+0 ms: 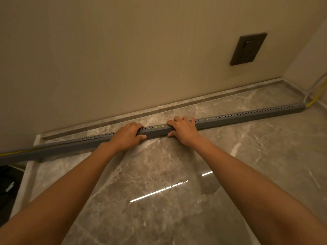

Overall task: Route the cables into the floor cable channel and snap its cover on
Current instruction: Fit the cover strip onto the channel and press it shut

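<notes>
A: Where does the cable channel [230, 117] lie?

B: On the marble floor [159, 174], a long grey slotted length running from the lower left to the far right corner, near the wall [123, 59] and roughly along its skirting.

A: And the hands?

B: Both are on its middle stretch, a short piece of channel bare between them. The left hand [126, 137] is curled over the top, fingers gone over the far edge, thumb pressed to the near side face. The right hand [184, 130] does the same just to the right: fingers draped over the top, thumb tip on the near face low down. Each is closed around the channel, gripping it from above.

A: Any cable visible?

B: A yellow cable [312, 102] comes out of the right end of the channel in the corner, beside pale cables [316, 85] climbing the side wall. Yellow also shows through the slots between the hands, and a yellow line trails off the left end at the picture's edge.

A: Is the cover seated?

B: I cannot tell from this angle.

A: Anything else nearby?

B: A dark wall socket [248, 48] with a switch, above the right half of the channel.
</notes>
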Action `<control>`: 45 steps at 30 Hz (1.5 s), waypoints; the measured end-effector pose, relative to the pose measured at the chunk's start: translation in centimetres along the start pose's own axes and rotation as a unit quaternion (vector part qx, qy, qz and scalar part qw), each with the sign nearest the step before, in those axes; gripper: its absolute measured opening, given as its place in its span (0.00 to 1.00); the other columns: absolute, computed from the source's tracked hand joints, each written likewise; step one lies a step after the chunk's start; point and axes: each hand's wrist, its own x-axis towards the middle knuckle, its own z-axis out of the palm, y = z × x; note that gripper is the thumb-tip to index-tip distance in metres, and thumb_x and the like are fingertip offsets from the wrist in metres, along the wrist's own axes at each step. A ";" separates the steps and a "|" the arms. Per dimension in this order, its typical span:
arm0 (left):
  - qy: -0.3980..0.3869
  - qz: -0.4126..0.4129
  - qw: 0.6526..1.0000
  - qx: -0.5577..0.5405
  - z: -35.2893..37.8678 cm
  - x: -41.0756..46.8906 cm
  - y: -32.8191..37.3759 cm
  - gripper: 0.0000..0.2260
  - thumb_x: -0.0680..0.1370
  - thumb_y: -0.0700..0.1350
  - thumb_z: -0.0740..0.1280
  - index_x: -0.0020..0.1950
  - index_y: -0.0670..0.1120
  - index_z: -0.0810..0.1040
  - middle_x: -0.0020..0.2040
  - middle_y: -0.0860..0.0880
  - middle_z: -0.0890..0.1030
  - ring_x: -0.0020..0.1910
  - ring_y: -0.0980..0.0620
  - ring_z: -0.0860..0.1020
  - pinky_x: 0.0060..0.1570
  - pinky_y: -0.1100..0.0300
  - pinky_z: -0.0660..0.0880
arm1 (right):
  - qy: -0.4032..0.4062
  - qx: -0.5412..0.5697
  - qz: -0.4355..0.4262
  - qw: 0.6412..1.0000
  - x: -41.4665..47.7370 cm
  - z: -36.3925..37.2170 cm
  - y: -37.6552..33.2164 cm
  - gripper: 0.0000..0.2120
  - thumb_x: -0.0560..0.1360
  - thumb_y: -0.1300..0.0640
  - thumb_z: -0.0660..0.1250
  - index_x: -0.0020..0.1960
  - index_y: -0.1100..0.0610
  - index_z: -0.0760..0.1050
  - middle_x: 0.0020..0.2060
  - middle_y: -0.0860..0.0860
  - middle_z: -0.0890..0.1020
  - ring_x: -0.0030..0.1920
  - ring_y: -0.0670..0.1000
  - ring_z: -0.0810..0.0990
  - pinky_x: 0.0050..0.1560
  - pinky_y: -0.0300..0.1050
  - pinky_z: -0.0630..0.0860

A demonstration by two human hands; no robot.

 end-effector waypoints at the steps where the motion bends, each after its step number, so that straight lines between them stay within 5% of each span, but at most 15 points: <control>1: 0.008 -0.001 1.000 0.007 0.4 0.2 0.5 0.14 0.77 0.48 0.63 0.60 0.43 0.72 0.57 0.42 0.76 0.56 0.44 0.73 0.52 0.53 0.69 | 0.001 -0.002 0.003 1.000 -0.1 -0.1 0.4 0.21 0.76 0.51 0.63 0.67 0.53 0.68 0.62 0.56 0.72 0.65 0.61 0.67 0.71 0.66 0.50; 12: 0.049 0.004 0.997 0.063 2.8 2.3 4.3 0.17 0.78 0.48 0.61 0.64 0.42 0.69 0.58 0.41 0.74 0.56 0.42 0.71 0.56 0.50 0.68 | 0.000 0.009 0.009 1.000 0.2 -0.4 2.9 0.20 0.76 0.51 0.63 0.65 0.57 0.68 0.63 0.57 0.70 0.65 0.60 0.67 0.71 0.59 0.56; 19: -0.030 -0.002 0.998 -0.050 0.7 2.7 3.8 0.14 0.77 0.46 0.64 0.60 0.41 0.73 0.55 0.41 0.75 0.53 0.45 0.72 0.52 0.55 0.68 | -0.008 0.039 -0.047 0.998 1.4 0.4 0.3 0.18 0.76 0.54 0.64 0.64 0.58 0.70 0.63 0.57 0.72 0.64 0.59 0.69 0.68 0.53 0.60; 23: -0.031 -0.028 0.999 -0.025 -0.2 1.9 2.2 0.14 0.76 0.51 0.65 0.54 0.42 0.74 0.53 0.43 0.75 0.49 0.48 0.71 0.49 0.55 0.68 | -0.023 0.078 -0.031 0.996 1.6 -0.2 0.5 0.18 0.74 0.52 0.66 0.62 0.57 0.73 0.61 0.57 0.74 0.63 0.59 0.70 0.67 0.53 0.60; 34: 0.095 -0.029 0.991 0.094 2.2 0.3 2.6 0.17 0.77 0.51 0.62 0.59 0.42 0.72 0.56 0.41 0.77 0.54 0.42 0.74 0.53 0.51 0.71 | 0.046 0.068 -0.013 0.997 1.2 0.7 -0.2 0.18 0.72 0.49 0.68 0.58 0.58 0.75 0.58 0.56 0.76 0.60 0.59 0.72 0.63 0.53 0.63; 45: 0.107 -0.019 0.992 0.064 1.9 0.2 3.0 0.15 0.76 0.49 0.65 0.56 0.40 0.76 0.52 0.41 0.79 0.50 0.42 0.76 0.49 0.51 0.72 | 0.056 0.024 -0.038 0.997 0.8 -0.2 -0.6 0.16 0.71 0.52 0.70 0.53 0.62 0.78 0.54 0.57 0.78 0.55 0.59 0.73 0.53 0.50 0.71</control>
